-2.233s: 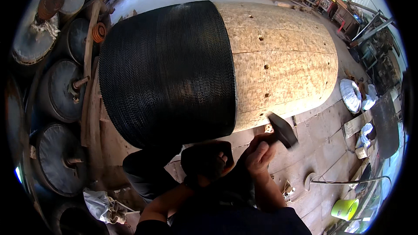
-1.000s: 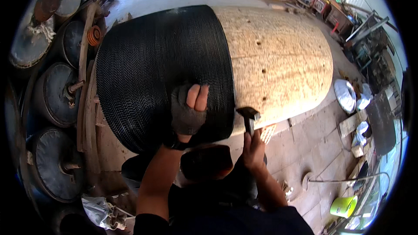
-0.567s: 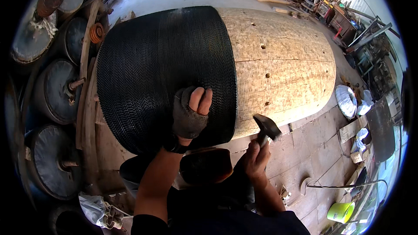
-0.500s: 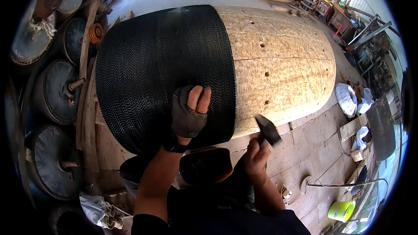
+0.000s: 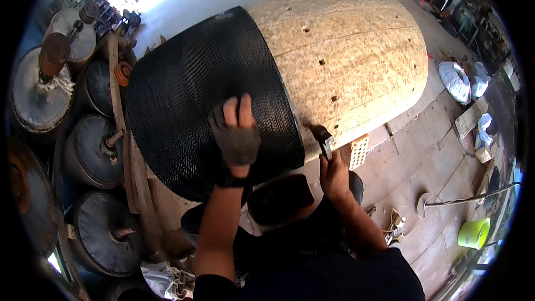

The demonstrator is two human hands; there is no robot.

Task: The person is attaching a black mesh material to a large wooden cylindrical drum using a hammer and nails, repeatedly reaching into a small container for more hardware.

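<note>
A large barrel-shaped wooden drum (image 5: pixel 356 50) lies on its side before me, its pale wood dotted with small holes. Black, finely ridged covering (image 5: pixel 206 61) wraps its left part. On that covering rests my left hand (image 5: pixel 237 134), in a dark fingerless glove, palm down with the fingers stretched out. My right hand (image 5: pixel 334 175) is closed round the handle of a hammer (image 5: pixel 322 135). The hammer's dark head is at the drum's near side, just right of the covering's edge; whether it touches the wood I cannot tell.
Several dark drums with protruding shafts (image 5: pixel 103 231) stand stacked on the left beside wooden planks (image 5: pixel 139 189). A perforated brick (image 5: pixel 359 152) sits by the drum's near right side. On the right are a white bundle (image 5: pixel 454 82), a round-based metal stand (image 5: pixel 423 205) and a lime-green bucket (image 5: pixel 473 234).
The view has shifted, and the drum appears more tilted. My left fingers have straightened against the covering. The hammer has come in from beside the drum to its near side, its head turned.
</note>
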